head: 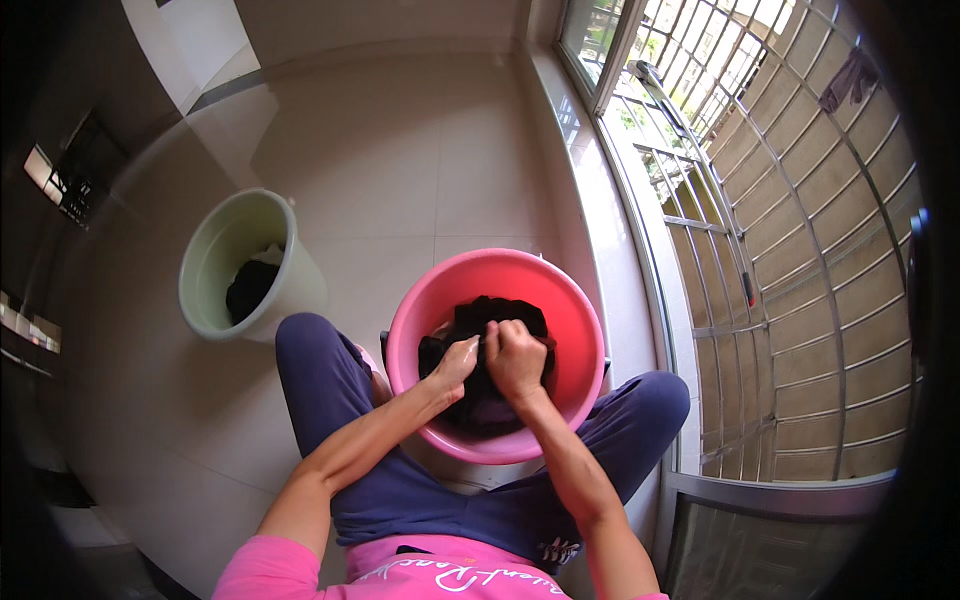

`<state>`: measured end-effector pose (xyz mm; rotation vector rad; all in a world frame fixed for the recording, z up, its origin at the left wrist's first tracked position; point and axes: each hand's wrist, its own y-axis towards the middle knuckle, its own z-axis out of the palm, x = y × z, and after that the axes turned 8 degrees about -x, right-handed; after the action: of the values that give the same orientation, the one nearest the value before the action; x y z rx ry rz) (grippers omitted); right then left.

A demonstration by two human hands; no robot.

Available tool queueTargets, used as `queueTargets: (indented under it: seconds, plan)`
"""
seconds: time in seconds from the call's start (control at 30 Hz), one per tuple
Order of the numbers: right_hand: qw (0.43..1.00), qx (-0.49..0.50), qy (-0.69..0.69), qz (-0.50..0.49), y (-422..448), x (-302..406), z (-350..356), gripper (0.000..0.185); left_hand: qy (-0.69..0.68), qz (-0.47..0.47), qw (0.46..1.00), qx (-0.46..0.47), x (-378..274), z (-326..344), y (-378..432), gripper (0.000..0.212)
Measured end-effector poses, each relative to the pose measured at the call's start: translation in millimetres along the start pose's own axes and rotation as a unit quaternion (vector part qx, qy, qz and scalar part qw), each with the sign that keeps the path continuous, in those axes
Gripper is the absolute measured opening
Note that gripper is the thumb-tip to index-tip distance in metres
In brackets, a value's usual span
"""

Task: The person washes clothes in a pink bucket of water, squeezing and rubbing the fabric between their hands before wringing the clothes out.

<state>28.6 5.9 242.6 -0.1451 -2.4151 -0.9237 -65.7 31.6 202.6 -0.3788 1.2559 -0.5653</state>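
Observation:
A pink plastic bucket (409,300) stands between my knees, with dark wet-looking cloth (499,307) in it. Inside the bucket, my left hand (456,367) is closed on a part of this cloth. My right hand (516,358) grips the same cloth just to the right, its fingers curled into a fist. The two hands are close together over the middle of the bundle. How much cloth lies under them is hidden.
A pale green bucket (311,277) with a dark cloth (253,289) and a lighter one stands on the tiled floor at left. To the right are a raised tiled ledge (562,157), a sliding window frame and a metal window grille (817,247).

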Motion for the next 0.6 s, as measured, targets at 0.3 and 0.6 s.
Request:
queueTargets:
  seconds: [0.3, 0.6]
  plan:
    - [0.957, 0.008, 0.252, 0.147, 26.0, -19.0, -41.5, 0.014, 0.089, 0.019, 0.952, 0.291, -57.1, -36.2, -17.1, 0.038]
    - [0.985, 0.040, 0.164, -0.035, -7.2, 18.9, -34.5, 0.027, 0.173, -0.087, 0.953, 0.233, -76.2, -31.7, -10.5, 0.060]
